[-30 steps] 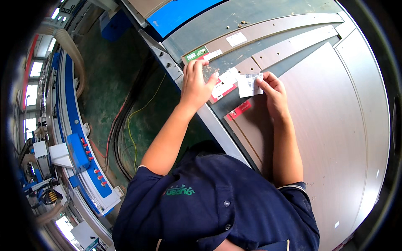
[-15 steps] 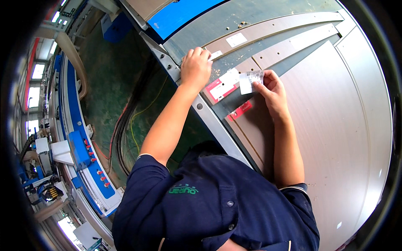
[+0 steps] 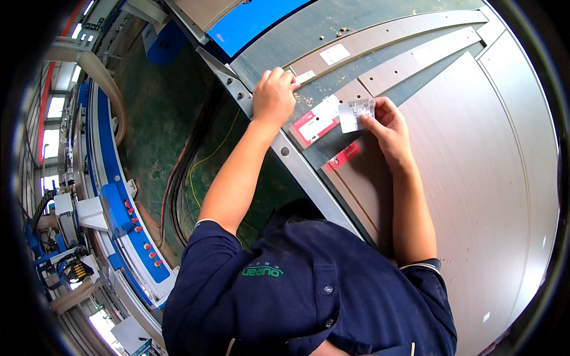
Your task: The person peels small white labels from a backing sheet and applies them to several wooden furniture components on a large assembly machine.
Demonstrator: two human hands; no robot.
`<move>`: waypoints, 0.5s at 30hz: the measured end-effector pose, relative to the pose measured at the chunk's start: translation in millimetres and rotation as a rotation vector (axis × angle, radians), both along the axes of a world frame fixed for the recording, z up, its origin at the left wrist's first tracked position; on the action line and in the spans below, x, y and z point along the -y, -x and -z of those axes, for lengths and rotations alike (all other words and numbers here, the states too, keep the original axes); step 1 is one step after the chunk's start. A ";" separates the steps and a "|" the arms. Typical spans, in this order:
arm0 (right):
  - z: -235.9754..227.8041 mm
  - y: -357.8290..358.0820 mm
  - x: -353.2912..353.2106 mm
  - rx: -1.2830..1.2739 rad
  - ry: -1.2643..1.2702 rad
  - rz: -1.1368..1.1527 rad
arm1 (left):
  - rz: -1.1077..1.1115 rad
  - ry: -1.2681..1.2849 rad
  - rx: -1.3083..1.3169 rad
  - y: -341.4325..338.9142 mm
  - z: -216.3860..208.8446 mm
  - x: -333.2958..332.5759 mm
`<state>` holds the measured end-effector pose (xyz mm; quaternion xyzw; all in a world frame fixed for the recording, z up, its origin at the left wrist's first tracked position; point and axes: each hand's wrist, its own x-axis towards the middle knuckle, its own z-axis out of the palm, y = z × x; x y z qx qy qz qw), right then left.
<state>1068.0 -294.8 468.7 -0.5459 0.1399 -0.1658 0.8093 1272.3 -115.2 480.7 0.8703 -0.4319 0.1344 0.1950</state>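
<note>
One thin white paper label (image 3: pixel 349 120) is clamped between thumb and fingers of the right hand (image 3: pixel 394 132), overlapping the nearer strip (image 3: pixel 389 74) in view; contact unclear, print too small to read; left hand (image 3: pixel 275 98) curls over the end of the farther strip (image 3: pixel 377 37), hiding its corner; can't tell its grip; both strips long, flat, drilled; wide panel (image 3: pixel 469 178) smooth, bottom lost at lens rim

- Black cables (image 3: pixel 176 190) are crossing the dark green floor (image 3: pixel 148 113).
- Bright windows (image 3: pixel 51 144) are glowing at the far left.
- A beige hose (image 3: pixel 113 98) is curving beside a blue-and-white machine (image 3: pixel 116 204).
</note>
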 end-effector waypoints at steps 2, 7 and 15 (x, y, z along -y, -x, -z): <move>-0.3 0.8 -0.3 0.000 0.008 0.002 | 0.001 -0.014 0.024 -1.7 1.5 -0.7; -2.9 1.5 -0.3 0.004 0.018 0.002 | -0.005 -0.037 0.010 -3.3 -2.4 -0.5; -3.2 2.1 -0.8 0.022 0.027 -0.013 | 0.004 0.015 -0.065 -3.8 -4.0 -1.6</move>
